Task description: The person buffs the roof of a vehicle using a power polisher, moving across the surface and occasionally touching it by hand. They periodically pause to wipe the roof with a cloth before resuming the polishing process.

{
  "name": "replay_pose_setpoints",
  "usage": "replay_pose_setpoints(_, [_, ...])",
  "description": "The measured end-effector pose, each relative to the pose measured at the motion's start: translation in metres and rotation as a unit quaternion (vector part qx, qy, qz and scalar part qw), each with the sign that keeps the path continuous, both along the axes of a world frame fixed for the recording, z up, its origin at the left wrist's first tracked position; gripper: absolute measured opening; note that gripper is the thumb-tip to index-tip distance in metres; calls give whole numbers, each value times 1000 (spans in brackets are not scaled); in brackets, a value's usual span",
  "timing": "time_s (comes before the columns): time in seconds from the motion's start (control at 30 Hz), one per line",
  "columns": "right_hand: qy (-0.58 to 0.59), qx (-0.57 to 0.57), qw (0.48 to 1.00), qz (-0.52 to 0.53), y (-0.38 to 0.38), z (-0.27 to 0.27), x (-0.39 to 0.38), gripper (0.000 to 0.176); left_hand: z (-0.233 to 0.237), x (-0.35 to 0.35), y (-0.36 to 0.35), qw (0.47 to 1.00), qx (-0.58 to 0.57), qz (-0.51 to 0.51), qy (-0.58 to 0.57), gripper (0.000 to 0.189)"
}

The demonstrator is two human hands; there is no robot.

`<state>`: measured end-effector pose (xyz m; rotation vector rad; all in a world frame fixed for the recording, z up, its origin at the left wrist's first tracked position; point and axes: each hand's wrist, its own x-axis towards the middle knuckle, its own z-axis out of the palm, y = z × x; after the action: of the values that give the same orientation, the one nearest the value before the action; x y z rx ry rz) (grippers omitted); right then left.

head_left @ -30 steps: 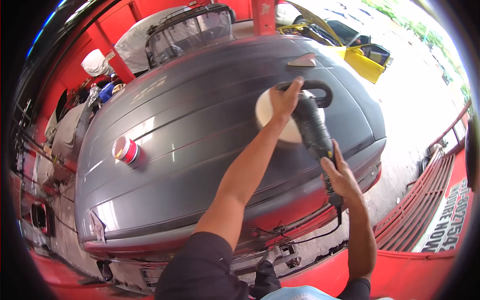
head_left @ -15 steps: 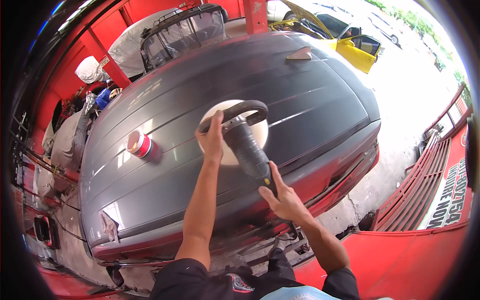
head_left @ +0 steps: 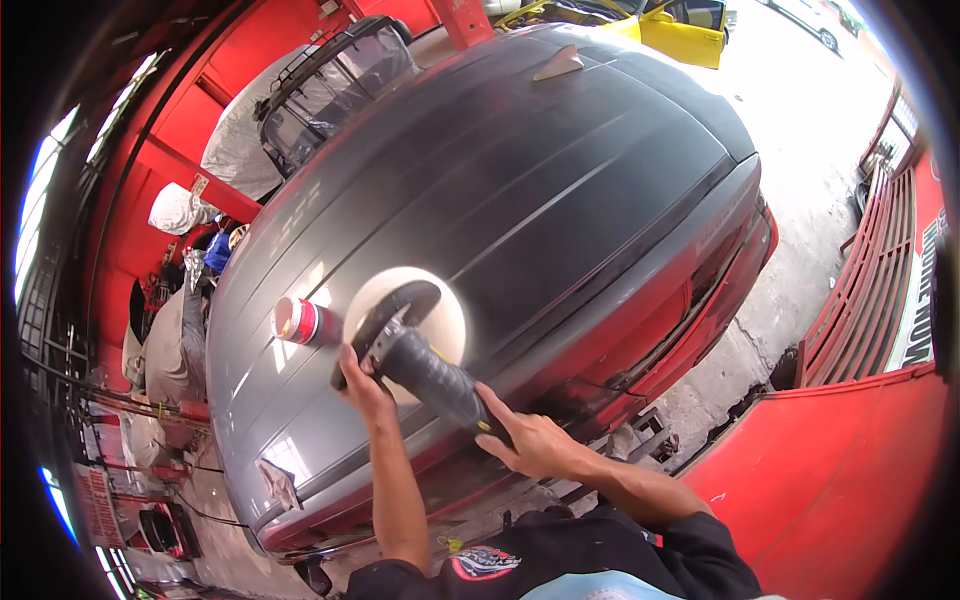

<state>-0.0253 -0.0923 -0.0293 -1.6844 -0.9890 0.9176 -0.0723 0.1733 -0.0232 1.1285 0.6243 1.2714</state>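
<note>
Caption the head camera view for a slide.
Left hand and right hand hold a polisher, white pad on a grey car roof, beside a red tin.

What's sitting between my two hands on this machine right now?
The polisher's black body runs between them: the left hand grips its loop handle, the right hand its rear end, as the head view shows.

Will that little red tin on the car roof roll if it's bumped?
Probably not: the red tin stands on its flat end. It might slide, though, since the roof looks glossy and curved. Being small, it's likely light.
</note>
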Motion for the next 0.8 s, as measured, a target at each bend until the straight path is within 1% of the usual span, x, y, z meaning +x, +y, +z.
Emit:
replay_pose_setpoints(0.03, [7,-24,1000,12,-12,4,2,80,-4,-5,-12,1000,4,2,16,27])
replay_pose_setpoints(0.07, [7,-24,1000,9,-24,3,4,80,-6,-3,-22,999,9,4,32,27])
replay_pose_setpoints(0.13, [20,-19,1000,-3,-47,2,8,80,-1,12,-50,999,8,3,41,27])
replay_pose_setpoints(0.2, [28,-44,999,-4,-64,10,19,81,2,31,-71,999,7,6,49,27])
replay_pose_setpoints(0.27, [12,-72,995,-62,-79,13,30,81,3,61,-85,996,6,-6,90,27])
replay_pose_setpoints(0.3, [48,-88,992,-77,-86,22,41,81,3,78,-92,995,15,-16,92,27])
replay_pose_setpoints(0.33, [44,-92,992,-77,-92,21,49,81,3,96,-98,995,23,-27,95,27])
replay_pose_setpoints(0.43, [14,-73,981,-178,-110,18,74,81,-2,161,-119,994,38,-95,46,22])
replay_pose_setpoints(0.47, [13,-75,982,-174,-115,18,82,81,1,181,-130,992,41,-115,38,21])
replay_pose_setpoints(0.53, [55,-85,964,-246,-124,21,102,79,9,215,-150,981,16,-183,57,19])
replay_pose_setpoints(0.57, [110,-92,951,-273,-128,24,112,77,13,235,-163,981,25,-191,39,20])
replay_pose_setpoints(0.6, [109,-95,953,-266,-133,16,120,77,15,256,-174,979,34,-198,24,20])
replay_pose_setpoints(0.67, [25,-21,939,-343,-142,-6,135,76,4,293,-184,964,38,-259,37,22])
replay_pose_setpoints(0.7, [55,-14,929,-367,-144,-10,141,77,3,307,-192,950,14,-312,2,22])
replay_pose_setpoints(0.73, [79,-7,925,-373,-149,-11,148,75,5,321,-200,944,25,-330,-7,27])
replay_pose_setpoints(0.77, [75,-4,921,-383,-150,-10,154,74,-15,347,-203,945,192,-265,-17,33])
replay_pose_setpoints(0.8, [73,0,917,-391,-152,-11,159,73,-11,356,-205,935,192,-299,-9,37])
